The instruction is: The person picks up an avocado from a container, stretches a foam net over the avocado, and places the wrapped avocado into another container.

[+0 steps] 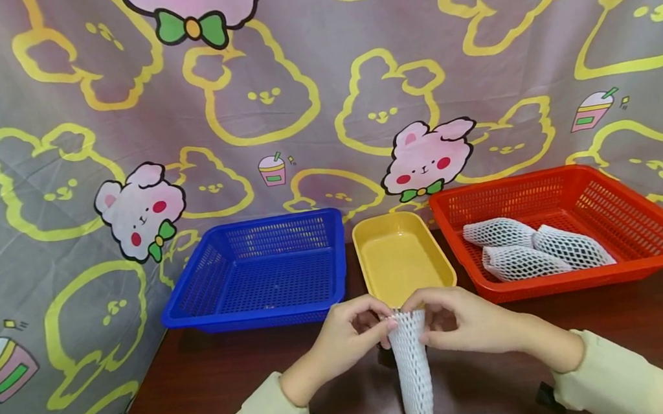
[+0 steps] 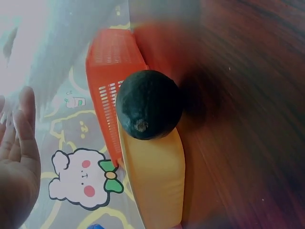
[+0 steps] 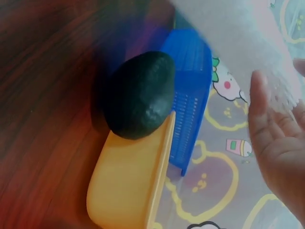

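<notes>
A white foam net sleeve (image 1: 413, 373) hangs down over the near side of the table, its mouth at the top. My left hand (image 1: 347, 332) pinches the left side of that mouth between thumb and fingers. On the opposite side my right hand (image 1: 471, 319) pinches the rim the same way. A dark green avocado (image 2: 149, 105) sits on the table in front of the yellow tray, seen in both wrist views; in the head view the hands and sleeve mostly hide it. The sleeve shows as a white blur (image 3: 238, 38) in the right wrist view.
A blue perforated basket (image 1: 337, 278) stands at the left, a yellow tray (image 1: 397, 263) in the middle. The red basket (image 1: 648, 214) at the right holds three net-wrapped pieces (image 1: 523, 263). Behind them hangs a patterned cloth (image 1: 296, 60).
</notes>
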The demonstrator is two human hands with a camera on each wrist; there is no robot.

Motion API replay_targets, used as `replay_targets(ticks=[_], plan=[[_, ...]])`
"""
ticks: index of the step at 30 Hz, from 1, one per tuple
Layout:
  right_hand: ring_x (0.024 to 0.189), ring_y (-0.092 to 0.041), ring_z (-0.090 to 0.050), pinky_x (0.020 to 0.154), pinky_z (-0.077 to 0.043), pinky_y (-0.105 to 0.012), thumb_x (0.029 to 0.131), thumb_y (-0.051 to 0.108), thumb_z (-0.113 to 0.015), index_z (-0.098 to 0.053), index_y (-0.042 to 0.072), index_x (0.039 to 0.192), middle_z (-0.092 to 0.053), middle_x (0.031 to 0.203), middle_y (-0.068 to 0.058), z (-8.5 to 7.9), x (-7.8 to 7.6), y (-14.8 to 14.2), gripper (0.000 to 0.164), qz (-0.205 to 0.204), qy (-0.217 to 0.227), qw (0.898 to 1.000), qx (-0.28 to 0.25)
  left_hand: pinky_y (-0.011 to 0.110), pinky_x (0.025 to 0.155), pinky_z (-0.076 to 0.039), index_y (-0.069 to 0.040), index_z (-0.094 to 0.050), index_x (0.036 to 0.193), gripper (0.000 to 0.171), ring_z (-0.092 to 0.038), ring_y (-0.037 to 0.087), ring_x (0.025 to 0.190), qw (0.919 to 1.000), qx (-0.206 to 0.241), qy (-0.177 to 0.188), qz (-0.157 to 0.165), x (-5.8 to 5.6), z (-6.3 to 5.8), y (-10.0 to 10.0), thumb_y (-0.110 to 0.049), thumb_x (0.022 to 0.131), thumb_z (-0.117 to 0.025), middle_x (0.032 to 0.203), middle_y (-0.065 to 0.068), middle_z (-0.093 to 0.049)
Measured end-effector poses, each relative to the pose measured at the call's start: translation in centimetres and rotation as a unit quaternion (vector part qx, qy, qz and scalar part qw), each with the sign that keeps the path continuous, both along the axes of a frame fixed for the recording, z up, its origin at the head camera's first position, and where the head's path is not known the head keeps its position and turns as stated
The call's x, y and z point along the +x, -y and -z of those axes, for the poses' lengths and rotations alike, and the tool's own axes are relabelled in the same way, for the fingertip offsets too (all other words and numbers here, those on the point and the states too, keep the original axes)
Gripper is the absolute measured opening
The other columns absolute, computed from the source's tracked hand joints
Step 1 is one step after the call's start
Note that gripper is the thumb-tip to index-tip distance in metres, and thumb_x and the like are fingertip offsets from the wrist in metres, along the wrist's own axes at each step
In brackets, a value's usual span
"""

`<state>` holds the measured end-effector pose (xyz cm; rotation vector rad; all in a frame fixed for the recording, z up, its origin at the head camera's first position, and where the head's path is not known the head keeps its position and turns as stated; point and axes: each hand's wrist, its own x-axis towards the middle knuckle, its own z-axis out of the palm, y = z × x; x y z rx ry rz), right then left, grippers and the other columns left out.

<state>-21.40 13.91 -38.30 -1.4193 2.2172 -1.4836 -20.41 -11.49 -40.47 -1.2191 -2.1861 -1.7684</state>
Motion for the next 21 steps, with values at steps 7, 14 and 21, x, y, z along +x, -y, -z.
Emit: replay_targets(ticks=[7,14,21], plan=[[0.085,-0.014,-0.065,0.074,-0.059,-0.033,0.097,0.009,-0.071,-0.070,0.016,0.112,-0.070,0.100,0.002,0.1,-0.4,0.1,0.016,-0.028,0.012,1.000,-0.001,0.024,0.059,-0.054,-0.003,-0.071,0.099,0.012,-0.058,-0.002,0.073,0.9976,-0.054,-0.038,0.018,-0.1,0.0,0.0,0.002,0.089,-0.076,0.085,0.007,-0.070],[0.084,-0.010,-0.063,0.072,-0.057,-0.029,0.097,0.014,-0.072,-0.073,0.022,0.110,-0.071,0.099,0.008,-0.2,-0.3,-0.6,0.016,0.005,-0.032,0.999,0.025,0.026,0.060,-0.054,-0.006,-0.075,0.094,0.007,-0.056,-0.001,0.075,0.9940,-0.086,-0.067,0.013,-0.2,0.0,0.4,-0.005,0.088,-0.079,0.086,0.001,-0.070],[0.087,-0.009,-0.065,0.076,-0.056,-0.029,0.095,0.020,-0.075,-0.075,0.024,0.110,-0.072,0.099,0.008,0.0,-0.4,-1.5,0.015,0.040,-0.036,0.997,0.056,0.025,0.062,-0.053,-0.006,-0.076,0.095,0.009,-0.056,-0.001,0.075,0.9935,-0.099,-0.056,-0.007,-0.1,0.2,1.0,-0.006,0.088,-0.080,0.087,-0.001,-0.071]])
